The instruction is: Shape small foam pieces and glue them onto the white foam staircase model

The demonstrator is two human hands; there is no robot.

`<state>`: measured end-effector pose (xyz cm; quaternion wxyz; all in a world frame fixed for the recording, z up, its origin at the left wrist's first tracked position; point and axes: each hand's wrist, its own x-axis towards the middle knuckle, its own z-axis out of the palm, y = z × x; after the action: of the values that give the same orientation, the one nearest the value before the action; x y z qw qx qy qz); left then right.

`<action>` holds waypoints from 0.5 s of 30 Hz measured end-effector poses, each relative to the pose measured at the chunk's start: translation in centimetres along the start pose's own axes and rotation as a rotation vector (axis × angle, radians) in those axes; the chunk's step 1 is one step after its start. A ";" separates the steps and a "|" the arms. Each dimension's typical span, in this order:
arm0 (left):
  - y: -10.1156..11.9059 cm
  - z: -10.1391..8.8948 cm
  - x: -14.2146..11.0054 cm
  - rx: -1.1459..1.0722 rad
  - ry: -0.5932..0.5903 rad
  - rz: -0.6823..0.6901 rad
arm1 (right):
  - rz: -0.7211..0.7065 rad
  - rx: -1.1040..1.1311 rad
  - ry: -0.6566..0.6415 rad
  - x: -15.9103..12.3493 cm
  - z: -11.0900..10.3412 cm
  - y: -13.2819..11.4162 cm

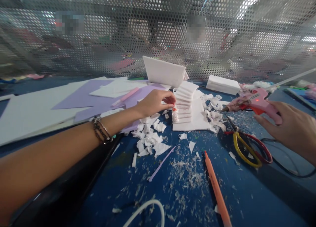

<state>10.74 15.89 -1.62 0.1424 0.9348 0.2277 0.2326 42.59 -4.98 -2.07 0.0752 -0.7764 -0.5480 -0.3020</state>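
Observation:
My left hand (158,102) reaches in from the left, with thumb and fingers closed together at the left edge of a small white staircase-like model (185,102) made of foam board or card. What lies between its fingertips is too small to make out; a red spot and whitish bits show there. The model stands on a white base piece (197,118). On the right, my right hand (293,128) grips the handle of a pink hot glue gun (259,102), whose nozzle points left towards the model. A glue stick (291,79) sticks out of its rear.
Torn paper scraps (150,136) surround the model. Scissors (247,149) with yellow and red handles and an orange marker (216,186) lie in front. White and purple sheets (74,98) cover the left. A folded white board (164,70) stands behind, before a perforated metal screen (158,39).

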 end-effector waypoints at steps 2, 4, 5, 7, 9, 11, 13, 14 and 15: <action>0.0 -0.4 0.1 0.032 0.031 0.041 | 0.001 0.002 -0.001 0.0 0.0 0.0; 0.1 -1.2 0.1 0.062 0.089 0.078 | 0.002 0.005 0.013 -0.1 0.0 0.1; 0.2 -1.7 0.0 0.070 0.112 0.084 | 0.000 0.007 0.014 -0.1 0.0 0.1; 0.2 -2.4 -0.2 0.085 0.111 0.092 | 0.000 0.001 0.009 -0.1 0.1 0.3; 0.1 -2.7 -0.5 0.103 0.061 0.115 | -0.006 -0.011 0.005 -0.2 0.2 0.5; -0.1 -2.4 -0.8 0.119 0.019 0.125 | -0.009 -0.016 0.006 -0.2 0.3 0.5; -0.3 -1.7 -0.9 0.129 0.017 0.114 | -0.006 -0.010 0.006 -0.2 0.3 0.4; -0.4 -1.4 -0.9 0.128 0.023 0.110 | -0.004 -0.005 0.008 -0.2 0.3 0.4; -0.5 -1.0 -0.9 0.125 0.030 0.108 | -0.003 -0.001 0.011 -0.2 0.3 0.3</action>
<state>9.37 16.04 -1.24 0.0679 0.9492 0.1932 0.2391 42.92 -5.16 -2.36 0.0773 -0.7740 -0.5486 -0.3066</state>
